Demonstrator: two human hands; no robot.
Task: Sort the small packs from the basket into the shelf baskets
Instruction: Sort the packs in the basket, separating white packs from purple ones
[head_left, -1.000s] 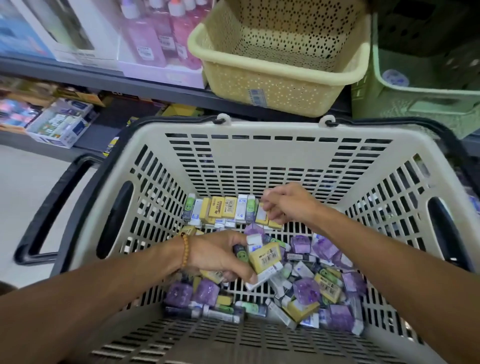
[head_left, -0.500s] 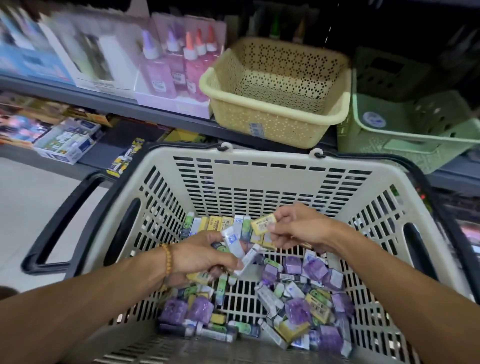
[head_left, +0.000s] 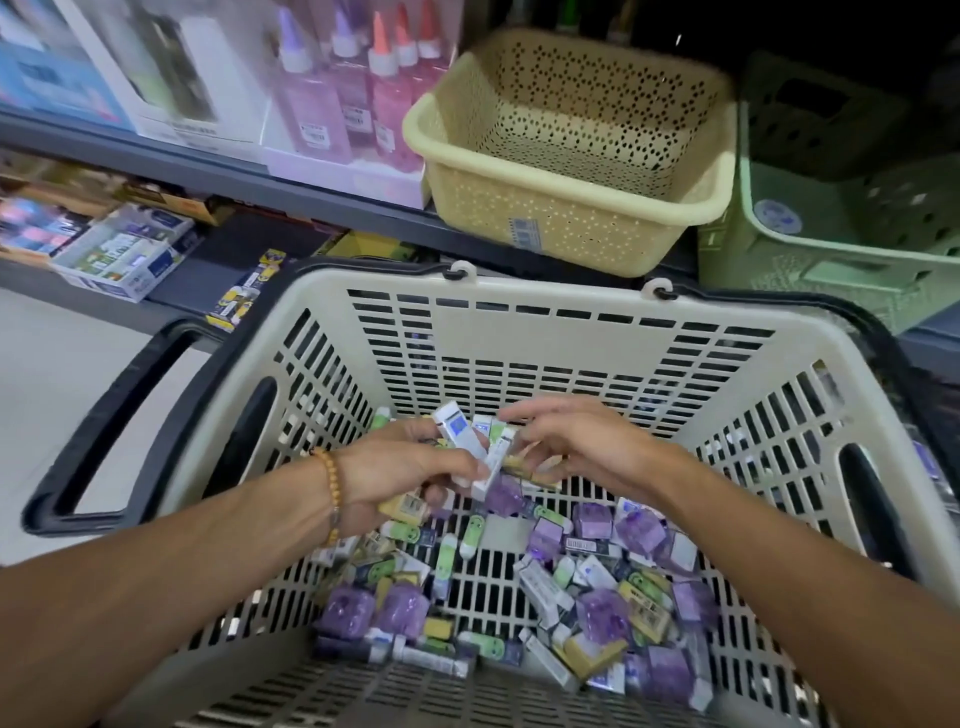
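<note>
A beige slotted shopping basket (head_left: 545, 296) with black handles sits in front of me. Many small packs (head_left: 597, 597), purple, yellow, white and green, lie loose on its floor. My left hand (head_left: 400, 467), with a bead bracelet on the wrist, grips a bunch of white and yellow packs (head_left: 460, 434) near the basket's far wall. My right hand (head_left: 582, 447) is right beside it, fingers spread and loosely bent, fingertips at the held bunch. On the shelf behind stand a cream perforated basket (head_left: 571, 208) and a pale green basket (head_left: 831, 249).
Pink and purple bottles (head_left: 322, 104) in a white display tray stand left of the cream basket. A lower shelf at the left holds boxes of small goods (head_left: 124, 249). The basket's black left handle (head_left: 104, 426) folds outward over the light floor.
My right hand carried a yellow pack leftward to my left hand, and its fingers have spread out. My left hand lifted with its bunch. The view tilted up, showing more shelf.
</note>
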